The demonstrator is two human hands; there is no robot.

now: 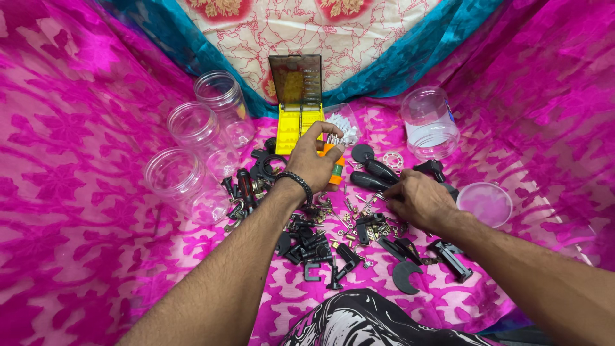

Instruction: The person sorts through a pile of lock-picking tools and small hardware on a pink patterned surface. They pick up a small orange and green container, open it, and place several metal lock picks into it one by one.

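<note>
My left hand point(314, 160), with a black beaded bracelet at the wrist, reaches over an orange-handled tool point(334, 172) toward the open yellow bit case point(296, 125); its fingertips pinch at something small near the case's front edge. My right hand point(419, 200) rests palm down on a pile of small screws and black plastic parts point(333, 247), fingers curled on the small pieces. What the fingers hold is hidden. Two black-handled screwdrivers point(378, 176) lie just beyond the right hand.
Three clear plastic jars point(198, 138) lie on their sides at the left. Another clear jar point(429, 122) stands at the right with a clear lid point(485, 202) near it. Pink patterned cloth point(77, 192) covers the surface; a patterned knee shows at bottom centre.
</note>
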